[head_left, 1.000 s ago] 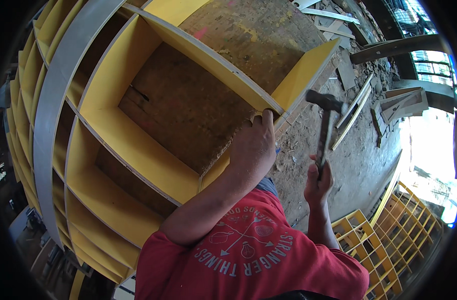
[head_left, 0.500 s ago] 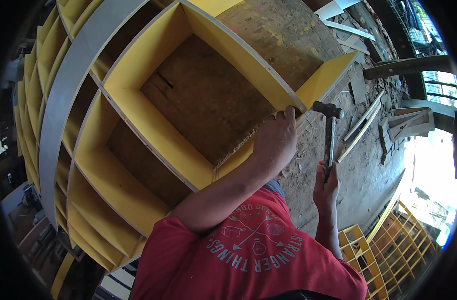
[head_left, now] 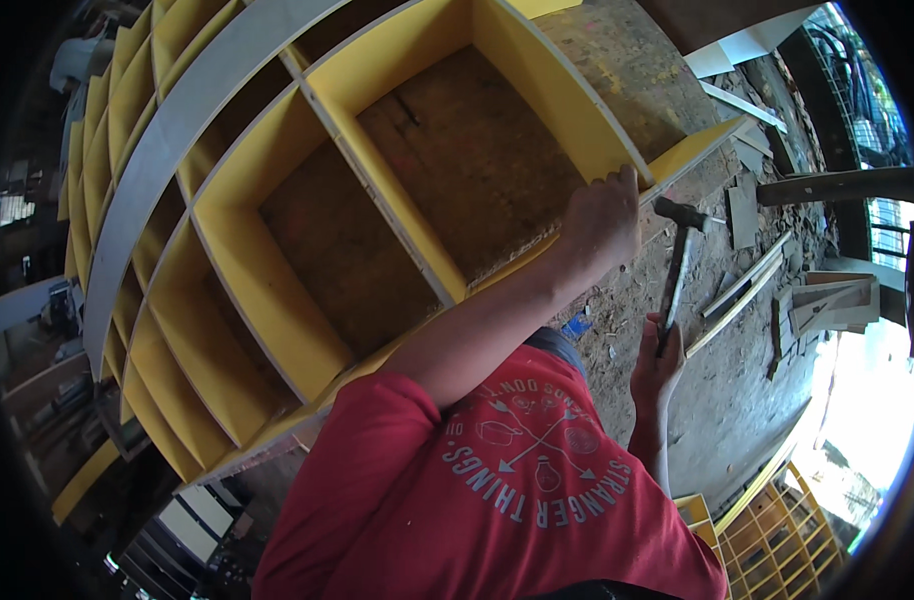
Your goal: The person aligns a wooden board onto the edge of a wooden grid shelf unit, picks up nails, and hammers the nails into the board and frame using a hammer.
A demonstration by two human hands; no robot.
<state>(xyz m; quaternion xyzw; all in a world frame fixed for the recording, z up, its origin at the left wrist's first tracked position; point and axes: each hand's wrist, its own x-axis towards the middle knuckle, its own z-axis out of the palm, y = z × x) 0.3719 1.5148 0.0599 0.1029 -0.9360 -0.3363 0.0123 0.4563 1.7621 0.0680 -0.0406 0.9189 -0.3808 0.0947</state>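
Observation:
My left arm reaches across the front of a yellow board framework with grey edges. The left hand (head_left: 603,218) is closed, its curled fingers at the corner where a yellow divider (head_left: 567,85) meets the yellow front board (head_left: 522,258). Whether a nail sits in those fingers is hidden. Just right of that corner, a hammer (head_left: 679,265) stands upright in my right hand (head_left: 657,368), which grips the lower end of the handle. The hammer's head is in the air, apart from the wood.
A curved grey strip (head_left: 142,190) runs along the framework's left side. Timber strips (head_left: 745,295), a small open wooden box (head_left: 837,302) and scraps lie on the dirty ground at right. A yellow lattice frame (head_left: 782,535) stands at lower right; a dark beam (head_left: 827,187) juts in.
The view has shifted, so the framework appears further right and more of its near-left compartments show. The hammer head is slightly lower relative to the corner. My left hand stays at that corner.

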